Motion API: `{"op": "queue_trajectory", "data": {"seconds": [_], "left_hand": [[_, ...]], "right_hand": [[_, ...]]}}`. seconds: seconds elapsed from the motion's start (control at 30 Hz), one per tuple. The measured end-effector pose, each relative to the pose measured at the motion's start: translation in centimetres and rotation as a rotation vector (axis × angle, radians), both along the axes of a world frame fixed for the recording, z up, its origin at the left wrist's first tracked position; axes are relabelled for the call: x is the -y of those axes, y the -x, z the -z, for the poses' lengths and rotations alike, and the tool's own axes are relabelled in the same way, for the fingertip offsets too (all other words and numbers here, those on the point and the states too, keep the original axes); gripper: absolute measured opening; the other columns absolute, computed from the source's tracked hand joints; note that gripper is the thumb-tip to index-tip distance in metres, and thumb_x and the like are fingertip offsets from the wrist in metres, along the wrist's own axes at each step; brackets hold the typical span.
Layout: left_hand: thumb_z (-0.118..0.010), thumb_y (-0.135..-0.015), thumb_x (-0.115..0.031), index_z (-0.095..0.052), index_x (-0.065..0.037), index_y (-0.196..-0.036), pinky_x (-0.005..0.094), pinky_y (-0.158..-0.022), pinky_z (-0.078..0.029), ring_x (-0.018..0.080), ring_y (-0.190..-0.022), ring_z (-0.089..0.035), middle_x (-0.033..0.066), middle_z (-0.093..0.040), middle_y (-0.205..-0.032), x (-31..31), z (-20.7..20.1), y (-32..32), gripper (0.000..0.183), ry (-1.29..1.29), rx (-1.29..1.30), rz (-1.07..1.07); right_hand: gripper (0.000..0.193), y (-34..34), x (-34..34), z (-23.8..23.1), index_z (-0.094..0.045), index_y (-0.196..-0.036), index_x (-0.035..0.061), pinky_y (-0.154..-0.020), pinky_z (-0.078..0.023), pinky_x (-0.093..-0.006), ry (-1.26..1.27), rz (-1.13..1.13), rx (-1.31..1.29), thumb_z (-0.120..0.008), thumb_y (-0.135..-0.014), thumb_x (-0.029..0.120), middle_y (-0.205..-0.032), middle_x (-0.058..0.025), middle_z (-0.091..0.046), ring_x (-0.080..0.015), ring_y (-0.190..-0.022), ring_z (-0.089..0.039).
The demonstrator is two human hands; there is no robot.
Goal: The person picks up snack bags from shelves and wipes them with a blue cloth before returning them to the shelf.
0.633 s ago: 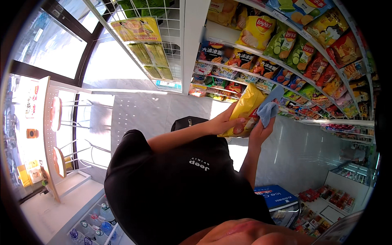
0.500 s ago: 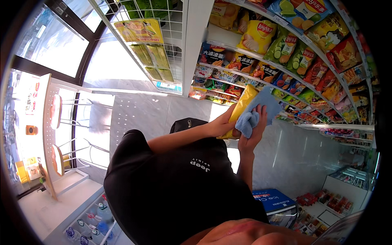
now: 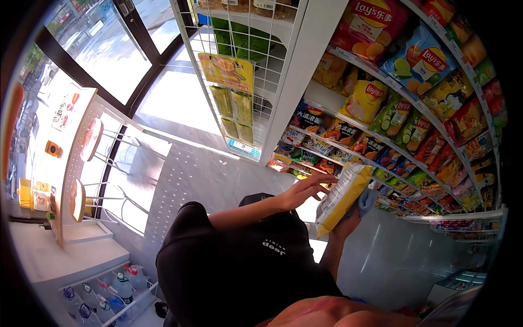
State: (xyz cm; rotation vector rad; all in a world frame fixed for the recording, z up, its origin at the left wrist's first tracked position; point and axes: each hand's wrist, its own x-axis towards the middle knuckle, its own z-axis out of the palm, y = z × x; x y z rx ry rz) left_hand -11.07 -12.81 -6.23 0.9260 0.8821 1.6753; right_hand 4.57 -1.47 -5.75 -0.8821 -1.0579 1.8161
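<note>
In front of my chest, a yellow chip bag (image 3: 353,200) is tilted, with a pale printed panel facing up. My right hand (image 3: 346,224) is closed from underneath on the bag and on a light blue cloth (image 3: 368,201), which shows along the bag's right edge. The bag hides most of that hand's fingers. At the bag's left edge is my left hand (image 3: 305,192), its fingers stretched out and slightly apart. Whether its fingertips touch the bag I cannot tell.
Shelves of chip bags (image 3: 364,102) rise at the right and ahead. A white wire rack (image 3: 272,82) with hanging green packets stands left of them. Farther left are round stools (image 3: 78,200) at a counter and a crate of bottles (image 3: 122,288).
The bag has been turned so its printed panel shows, and the cloth has gone from its upper face to behind it. My left hand has loosened its grip. The view has shifted.
</note>
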Motion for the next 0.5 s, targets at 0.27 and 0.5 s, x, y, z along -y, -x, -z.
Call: {"op": "queue_trajectory", "data": {"seconds": [0.27, 0.5], "left_hand": [[-0.075, -0.081, -0.019, -0.025, -0.009, -0.147, 0.0346, -0.098, -0.045, 0.0232, -0.125, -0.045, 0.0123, -0.034, -0.144, 0.8, 0.4, 0.4, 0.084, 0.005, -0.417, -0.441], [-0.077, -0.079, -0.027, -0.001, -0.004, -0.15, 0.0351, -0.102, -0.042, 0.0211, -0.127, -0.043, 0.0152, -0.041, -0.138, 1.8, 0.0, -0.2, 0.107, 0.174, 0.221, 0.065]], "right_hand": [[0.049, 2.6, 1.8, -5.5, -0.047, -0.131, 0.0044, -0.091, -0.05, -0.0399, 0.404, -0.135, -0.191, -0.034, -0.099, 0.039, -0.123, -0.0123, -0.056, -0.0258, -0.107, -0.06], [0.054, 0.4, -0.1, -0.9, -0.045, -0.135, 0.0056, -0.098, -0.044, -0.0427, 0.073, -0.3, 0.097, -0.035, -0.098, 0.044, -0.129, -0.0136, -0.052, -0.0276, -0.117, -0.054]]}}
